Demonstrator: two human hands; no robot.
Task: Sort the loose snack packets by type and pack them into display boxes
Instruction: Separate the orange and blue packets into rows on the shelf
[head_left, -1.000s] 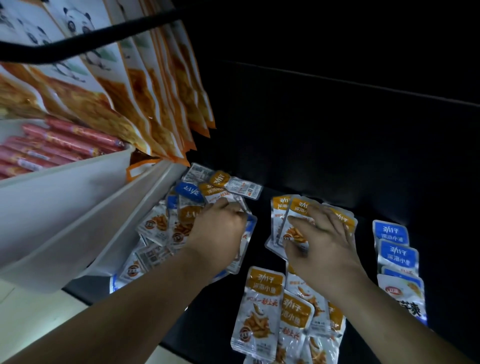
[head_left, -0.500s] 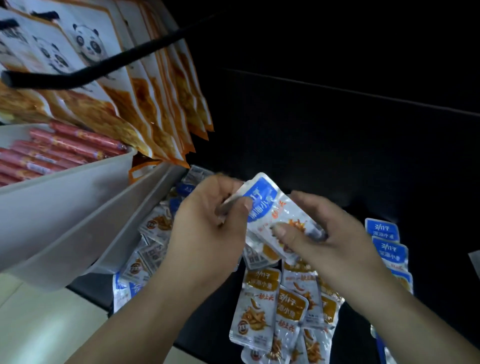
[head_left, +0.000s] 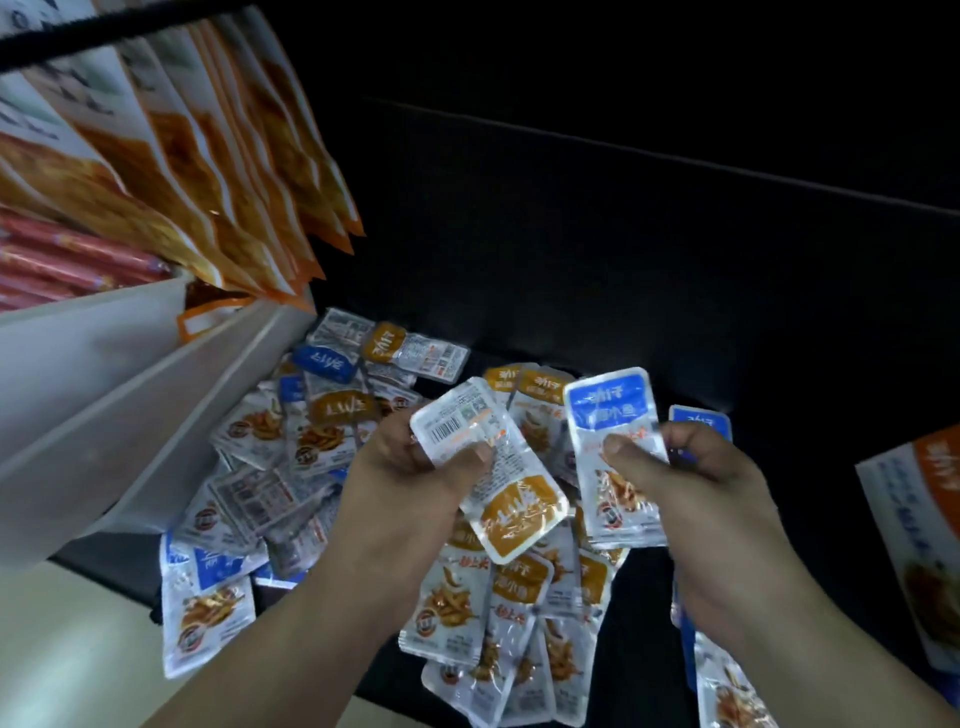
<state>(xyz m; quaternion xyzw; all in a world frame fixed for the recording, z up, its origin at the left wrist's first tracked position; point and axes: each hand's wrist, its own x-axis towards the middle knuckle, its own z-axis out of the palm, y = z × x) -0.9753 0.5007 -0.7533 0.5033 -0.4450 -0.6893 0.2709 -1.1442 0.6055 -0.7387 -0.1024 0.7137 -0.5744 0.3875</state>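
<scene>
You held two snack packets up in the air, side by side and just touching. Your left hand (head_left: 410, 499) pinched the orange packet (head_left: 519, 514), thumb on top, with its back and bar code facing you. Your right hand (head_left: 711, 499) pinched the blue packet (head_left: 608, 400), thumb on its front. There may have been more packets stacked behind it, but I could not tell.

These packets looked thin, light and bendy. The shiny wrap looked slippery, so I think a flat pinch near the middle was best. A hard squeeze might crush the snack inside.

Right under your fingers (head_left: 470, 456) lay the orange stack (head_left: 498, 623), all facing up. Out past the left fingers was the mixed heap (head_left: 291, 467), with blue and orange packets jumbled, some face down. Just behind the right fingers sat another blue packet (head_left: 698, 418). No packet was in a box yet, so the sorting looked far from done.

Everything lay on a dark table (head_left: 571, 260). Farther left of the heap stood white display boxes (head_left: 130, 374), one holding red sausage sticks (head_left: 67, 260). Above those hung big orange bags (head_left: 208, 182). Far to the right of your right fingers was an orange and white box (head_left: 914, 545). The room was dim, and the wall behind was black.
</scene>
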